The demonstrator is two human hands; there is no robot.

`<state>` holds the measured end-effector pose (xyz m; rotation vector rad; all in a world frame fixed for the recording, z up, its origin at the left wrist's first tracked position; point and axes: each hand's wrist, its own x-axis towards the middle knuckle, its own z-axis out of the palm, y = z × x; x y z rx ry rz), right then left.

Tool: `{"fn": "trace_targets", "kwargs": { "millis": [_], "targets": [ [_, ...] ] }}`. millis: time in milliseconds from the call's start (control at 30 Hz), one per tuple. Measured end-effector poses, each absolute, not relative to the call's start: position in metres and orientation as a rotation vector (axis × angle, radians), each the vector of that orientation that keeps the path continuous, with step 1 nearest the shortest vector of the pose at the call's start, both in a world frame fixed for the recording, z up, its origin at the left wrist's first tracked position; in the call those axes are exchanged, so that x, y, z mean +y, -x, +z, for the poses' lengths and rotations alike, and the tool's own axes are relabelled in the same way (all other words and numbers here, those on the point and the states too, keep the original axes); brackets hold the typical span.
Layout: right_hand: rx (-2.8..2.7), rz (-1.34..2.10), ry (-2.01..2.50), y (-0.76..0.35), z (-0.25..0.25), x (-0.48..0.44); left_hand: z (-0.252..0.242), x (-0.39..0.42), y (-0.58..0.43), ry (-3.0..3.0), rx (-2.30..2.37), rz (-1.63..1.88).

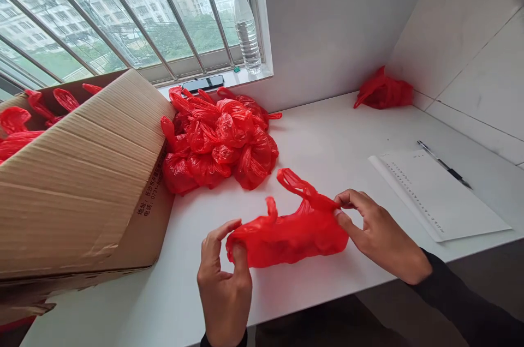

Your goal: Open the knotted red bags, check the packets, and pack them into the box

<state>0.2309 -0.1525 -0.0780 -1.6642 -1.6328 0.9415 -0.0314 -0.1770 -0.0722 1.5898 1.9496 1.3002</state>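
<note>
A red plastic bag (292, 238) with loop handles lies on its side near the front of the white table, something lumpy showing through its film. My left hand (225, 276) grips its left end, the thumb pressed into the film and the fingers behind. At the upper right corner, my right hand (368, 227) pinches the bag's edge between thumb and fingers. One handle stands up in a loop close to the right hand; a shorter one rises near the middle. What is inside the bag is hidden.
A pile of knotted red bags (223, 139) sits behind, beside a cardboard box (102, 172) holding more. Another red bag (387, 90) lies in the far corner. Paper (442, 194) and a pen (444, 164) are at right. The sill bears a water bottle (248, 36) and phone (203, 83).
</note>
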Motion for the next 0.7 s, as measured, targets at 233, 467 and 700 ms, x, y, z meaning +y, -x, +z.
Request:
{"fn": "trace_targets", "kwargs": {
  "millis": [233, 467, 700],
  "targets": [
    [-1.639, 1.004, 1.519, -0.218, -0.065, -0.154, -0.055, -0.175, 0.011, -1.779, 1.885, 1.278],
    [-1.435, 0.614, 1.57, -0.225, -0.055, -0.172, -0.045, -0.186, 0.022, -1.87, 2.101, 1.453],
    [-2.174, 0.372, 1.039, -0.191, -0.032, -0.178, -0.032, -0.199, 0.012, -1.403, 1.949, 1.333]
  ]
}}
